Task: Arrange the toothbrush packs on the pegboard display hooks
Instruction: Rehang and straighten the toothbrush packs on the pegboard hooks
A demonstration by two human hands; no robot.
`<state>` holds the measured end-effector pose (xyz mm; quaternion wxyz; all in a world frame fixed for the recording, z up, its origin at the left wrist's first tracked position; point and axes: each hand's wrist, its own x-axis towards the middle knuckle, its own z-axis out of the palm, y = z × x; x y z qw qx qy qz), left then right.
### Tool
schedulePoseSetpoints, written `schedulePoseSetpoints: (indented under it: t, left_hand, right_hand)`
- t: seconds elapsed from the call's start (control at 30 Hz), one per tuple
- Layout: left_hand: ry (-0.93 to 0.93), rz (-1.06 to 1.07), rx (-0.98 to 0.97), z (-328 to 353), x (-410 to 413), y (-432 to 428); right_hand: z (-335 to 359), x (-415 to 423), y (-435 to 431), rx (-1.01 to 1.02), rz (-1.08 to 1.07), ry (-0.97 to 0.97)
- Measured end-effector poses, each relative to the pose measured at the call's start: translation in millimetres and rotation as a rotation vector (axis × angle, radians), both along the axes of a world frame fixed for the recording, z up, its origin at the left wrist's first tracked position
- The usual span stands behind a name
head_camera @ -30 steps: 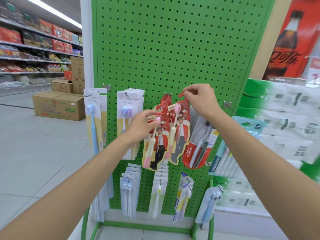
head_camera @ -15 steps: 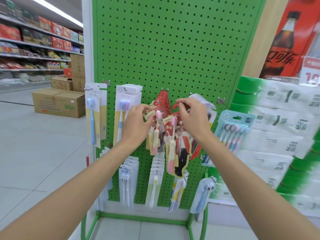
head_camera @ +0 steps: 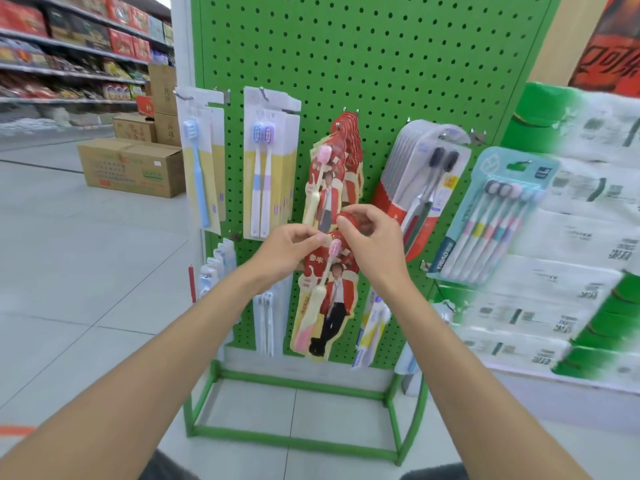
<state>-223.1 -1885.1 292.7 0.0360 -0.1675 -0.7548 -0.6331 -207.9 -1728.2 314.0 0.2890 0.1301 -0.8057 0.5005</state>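
**Asker:** Where was the toothbrush pack?

**Describer:** A red toothbrush pack (head_camera: pixel 325 299) with a pink-headed brush hung in front of the middle of the green pegboard (head_camera: pixel 346 64). Both hands held it at the top, and its lower end hung free. Whether its top sat on a hook could not be told.

**Asker:** How did the fingers lie?

**Describer:** The left hand (head_camera: pixel 287 252) pinched the pack's upper left edge between thumb and forefinger, with the other fingers curled under. The right hand (head_camera: pixel 372 244) had its thumb and fingers curled round the pack's red top, closed on it.

**Asker:** What else hung on the pegboard?

**Describer:** Just above the held pack, a stack of matching red packs (head_camera: pixel 341 161) hung in the pegboard's upper row. Left of that stack were twin-brush packs (head_camera: pixel 265 168), and at the pegboard's left edge were blue-brush packs (head_camera: pixel 199 168). Right of the stack hung dark-headed brush packs (head_camera: pixel 426 188), and at the pegboard's right edge a teal multi-brush pack (head_camera: pixel 495 220). White packs (head_camera: pixel 266 317) hung in the pegboard's lower row.

**Asker:** Any containers?

**Describer:** A closed cardboard box (head_camera: pixel 135 168) stood on the floor left of the pegboard. Its contents were hidden.
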Motion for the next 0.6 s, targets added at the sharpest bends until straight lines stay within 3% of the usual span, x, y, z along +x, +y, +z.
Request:
schedulePoseSetpoints:
  t: [0.2,0.33,0.6]
  left_hand:
    - [-0.020,0.063,-0.074,-13,7,-2]
    - [-0.059,0.079,0.031,-16,13,-2]
    - [-0.071,0.276,0.174,-24,7,-8]
  right_hand:
    - [-24,-6,5,-0.147,0.033,-0.164]
    - [-40,1,2,-0.214,0.160,-0.349]
    - [-73,8,2,-0.126,0.362,-0.733]
